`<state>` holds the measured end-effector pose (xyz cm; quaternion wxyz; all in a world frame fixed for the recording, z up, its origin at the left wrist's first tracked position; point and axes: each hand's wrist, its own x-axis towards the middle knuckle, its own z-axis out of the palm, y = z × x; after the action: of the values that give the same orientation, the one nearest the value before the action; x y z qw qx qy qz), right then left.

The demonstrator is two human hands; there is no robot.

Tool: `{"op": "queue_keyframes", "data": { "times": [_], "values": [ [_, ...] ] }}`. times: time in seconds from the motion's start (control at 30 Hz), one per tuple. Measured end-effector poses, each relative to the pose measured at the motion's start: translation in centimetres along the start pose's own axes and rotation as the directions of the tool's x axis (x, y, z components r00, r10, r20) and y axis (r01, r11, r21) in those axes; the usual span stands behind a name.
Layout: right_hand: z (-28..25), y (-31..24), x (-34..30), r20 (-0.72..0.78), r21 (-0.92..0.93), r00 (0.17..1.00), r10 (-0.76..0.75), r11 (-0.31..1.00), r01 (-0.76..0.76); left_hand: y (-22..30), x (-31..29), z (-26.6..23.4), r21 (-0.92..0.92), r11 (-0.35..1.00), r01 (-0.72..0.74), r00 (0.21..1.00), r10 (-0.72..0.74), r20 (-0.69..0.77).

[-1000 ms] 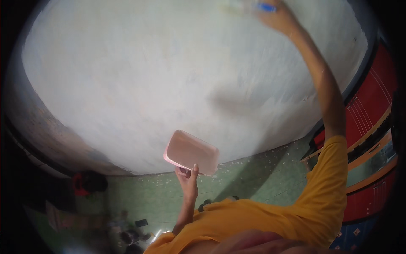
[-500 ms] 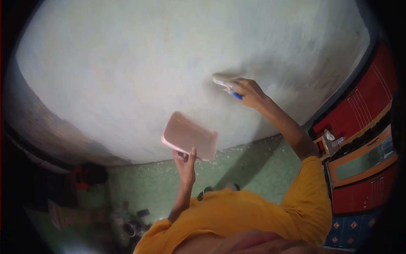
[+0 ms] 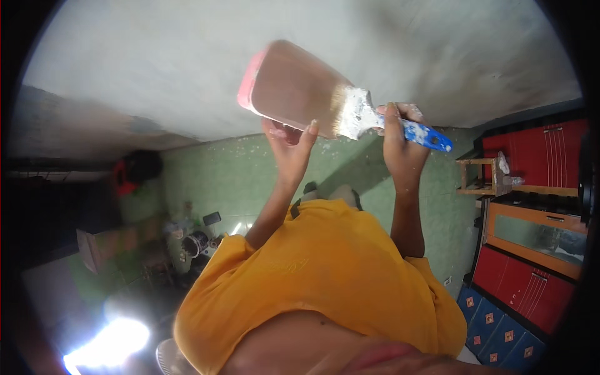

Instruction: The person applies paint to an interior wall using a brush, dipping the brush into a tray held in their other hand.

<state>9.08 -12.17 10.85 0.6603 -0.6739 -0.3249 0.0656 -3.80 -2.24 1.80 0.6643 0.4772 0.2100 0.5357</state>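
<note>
A pink plastic tub [image 3: 290, 84] is held up in front of the wall by my left hand [image 3: 289, 153], with the thumb on its near edge and the fingers underneath. In my right hand [image 3: 403, 144] is a paintbrush [image 3: 356, 114] with a blue handle, its ferrule and handle smeared with white paint. The bristles point left and overlap the right end of the tub; whether they touch it I cannot tell. White specks show on my right fingers.
Ahead stands a whitish wall [image 3: 169, 69], darker and patchy at lower left. White drops dot the green floor [image 3: 250, 172]. Red cabinets [image 3: 531, 150] and a small wooden stool [image 3: 478, 177] are at right. A red and black object [image 3: 134, 169] and household items lie left.
The paintbrush has left the wall and swung down to the tub, its bristles now pointing left at it. My left hand has raised the tub. The view has tilted toward my body.
</note>
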Motion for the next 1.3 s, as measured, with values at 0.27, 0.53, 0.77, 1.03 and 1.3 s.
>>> {"op": "queue_keyframes", "data": {
  "times": [0.27,0.53,0.77,1.03,1.3],
  "values": [
    [0.7,3.2,-1.6,-0.004,-0.132,0.998,0.063,0.989,-0.063,-2.2,-3.4,0.2,0.087,0.992,-0.086,0.994,0.080,0.072],
    [-1.7,4.2,-1.5,-0.173,0.327,0.929,0.326,0.909,-0.258,-0.8,-3.8,0.9,0.038,0.998,-0.043,0.999,0.043,-0.010],
    [-2.9,9.1,-2.1,-0.079,0.731,0.852,0.517,0.611,-0.303,0.3,-3.5,1.8,-0.015,1.000,0.017,0.992,-0.018,-0.122],
    [-2.1,10.3,-1.1,-0.086,0.817,0.797,0.598,0.499,-0.287,1.3,-3.5,1.1,-0.060,0.982,0.178,0.979,-0.183,-0.094],
    [-3.3,3.3,10.8,-0.147,0.703,0.952,0.269,0.705,-0.090,-0.2,-3.9,-0.1,-0.017,0.998,0.060,0.997,-0.061,-0.054]
  ]
}}
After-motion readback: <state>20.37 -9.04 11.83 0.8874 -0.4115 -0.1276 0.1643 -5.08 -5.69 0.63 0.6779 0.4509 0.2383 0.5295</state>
